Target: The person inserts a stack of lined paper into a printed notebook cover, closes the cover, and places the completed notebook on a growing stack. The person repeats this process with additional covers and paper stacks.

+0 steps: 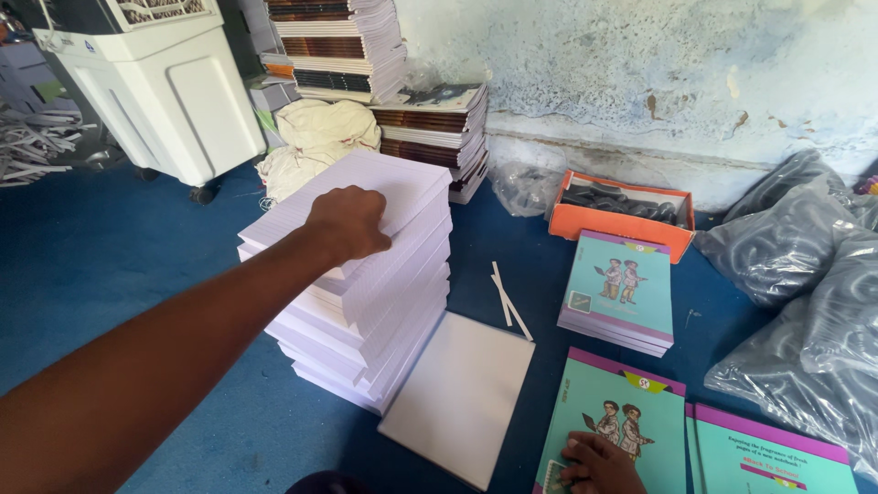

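Two hands show. At ten o'clock the left hand [348, 222] rests knuckles-up on the tall stack of ruled white sheets [366, 274], fingers curled over its top sheets. At six o'clock a loose white pad [460, 393] lies beside it. At five o'clock the right hand [599, 465] presses flat, holding nothing, on a teal notebook cover [622, 425].

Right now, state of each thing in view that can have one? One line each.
left hand: closed, resting on top of the pile
tall pile of white ruled paper blocks: stacked, layers offset
right hand: flat, pressing on a cover
teal illustrated notebook cover: lying face up
orange cardboard box: open, dark items inside
white flat board: lying on the blue floor
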